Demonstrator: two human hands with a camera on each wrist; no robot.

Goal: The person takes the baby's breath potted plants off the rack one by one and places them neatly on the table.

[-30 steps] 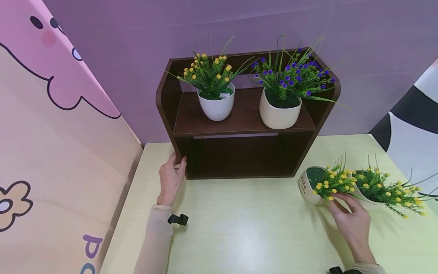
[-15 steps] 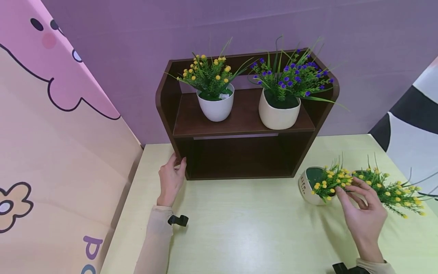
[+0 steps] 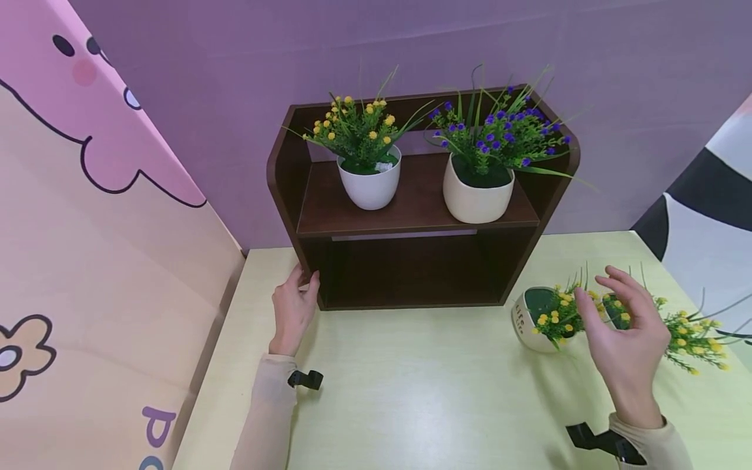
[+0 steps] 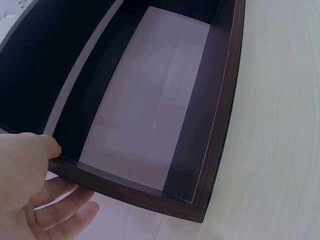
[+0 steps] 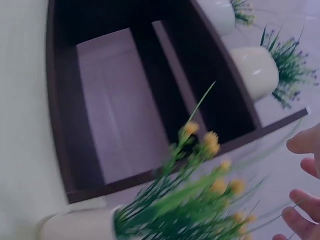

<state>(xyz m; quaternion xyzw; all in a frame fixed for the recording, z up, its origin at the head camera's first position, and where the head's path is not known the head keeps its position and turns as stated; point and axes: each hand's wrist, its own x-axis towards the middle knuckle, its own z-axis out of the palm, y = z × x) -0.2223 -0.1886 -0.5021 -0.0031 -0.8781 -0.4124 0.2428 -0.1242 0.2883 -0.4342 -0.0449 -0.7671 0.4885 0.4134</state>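
Observation:
My left hand [image 3: 292, 313] grips the lower left side panel of a dark brown two-tier shelf [image 3: 411, 228]. In the left wrist view the thumb [image 4: 49, 145] lies inside the panel's edge and the other fingers outside. My right hand [image 3: 631, 356] hovers at the right with fingers spread and holds nothing. Below and left of it is a cream pot with lettering [image 3: 523, 326], bearing yellow flowers [image 3: 555, 321]. More yellow flowers [image 3: 693, 339] show beyond the hand, which mostly hides their pot. In the right wrist view, blurred yellow flowers [image 5: 220, 185] appear beside the fingertips [image 5: 300, 142].
On the upper tier stand a white pot [image 3: 370, 190] of yellow flowers and a cream pot [image 3: 476, 201] of purple flowers. The shelf stands on a pale wooden table [image 3: 411, 378], against a purple backdrop [image 3: 235, 98]. A printed panel [image 3: 106, 261] borders the left.
My right hand has let go of the lettered pot's yellow flowers, moved right and lifted, its fingers spreading. The left hand keeps its place on the shelf.

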